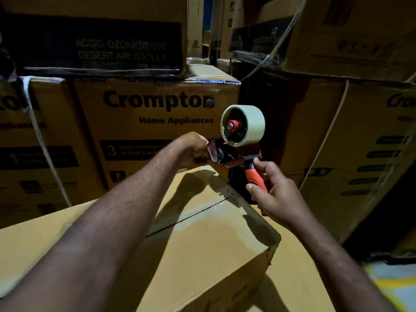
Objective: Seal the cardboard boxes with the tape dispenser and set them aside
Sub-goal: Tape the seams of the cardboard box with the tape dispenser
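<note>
Operator: Step in hand?

Recorder: Tape prep, by my reading. Your right hand (276, 194) holds the red grip of the red-and-black tape dispenser (238, 154), fingers curled round it. Your left hand (193, 149) is at the dispenser's front, fingers bunched and curled, pinching there. Whether it has the guard or the loose tape end, I cannot tell.

Operator: Dispenser position?

Recorder: You hold it in the air above the far edge of the plain brown cardboard box (202, 244), not touching it. The pale tape roll (249, 122) sits at its top.

Operator: Box status?

Recorder: Flaps are down, and the centre seam (186, 218) runs away from you. Its far stretch looks glossy, possibly taped. The near stretch shows a dark open line. Judged not fully sealed.

Operator: Next move?

Recorder: You likely need the tape end free. Then set the dispenser's front flat on the seam and draw it along under steady pressure. Your left hand must clear that path.

Operator: Surroundings?

Recorder: Printed brown cartons (157, 122) are stacked close behind and to both sides, some crossed by a white strapping band (38, 136). That wall leaves little room past the far edge. It may cramp your start, and I see no obvious spot to set the box aside. Light is dim.
</note>
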`<state>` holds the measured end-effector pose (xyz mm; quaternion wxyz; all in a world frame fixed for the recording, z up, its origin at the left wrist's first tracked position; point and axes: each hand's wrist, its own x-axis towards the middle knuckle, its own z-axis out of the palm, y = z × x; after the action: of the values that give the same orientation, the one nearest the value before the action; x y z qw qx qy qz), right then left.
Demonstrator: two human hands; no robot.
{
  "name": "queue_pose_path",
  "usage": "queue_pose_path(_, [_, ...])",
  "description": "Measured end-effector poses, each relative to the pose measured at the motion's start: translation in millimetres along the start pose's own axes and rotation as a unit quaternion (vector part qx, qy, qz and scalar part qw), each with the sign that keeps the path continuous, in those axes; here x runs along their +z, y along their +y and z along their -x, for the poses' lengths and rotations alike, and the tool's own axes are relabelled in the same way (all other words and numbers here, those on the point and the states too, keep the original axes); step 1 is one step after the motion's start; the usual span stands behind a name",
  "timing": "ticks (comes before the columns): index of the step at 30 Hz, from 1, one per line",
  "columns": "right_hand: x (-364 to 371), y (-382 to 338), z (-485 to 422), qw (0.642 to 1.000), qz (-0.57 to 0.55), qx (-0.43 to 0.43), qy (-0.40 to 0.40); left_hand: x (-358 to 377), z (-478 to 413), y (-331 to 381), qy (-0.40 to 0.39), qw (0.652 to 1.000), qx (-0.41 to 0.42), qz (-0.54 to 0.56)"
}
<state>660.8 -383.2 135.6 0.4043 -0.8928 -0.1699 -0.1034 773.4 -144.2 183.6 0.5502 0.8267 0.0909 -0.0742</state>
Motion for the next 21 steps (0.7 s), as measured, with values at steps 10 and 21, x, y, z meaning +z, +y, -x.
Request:
queue_pose_path(10, [24,30,1,0.998,0.009,0.062,-0.019,12,-49,-30,0.102,0.988,0.017,-0.113])
queue_pose_path(21, [31,36,-21,0.996,0.035,0.065,-0.043,25,-87,-43,0.113,0.986,0.009,-0.122])
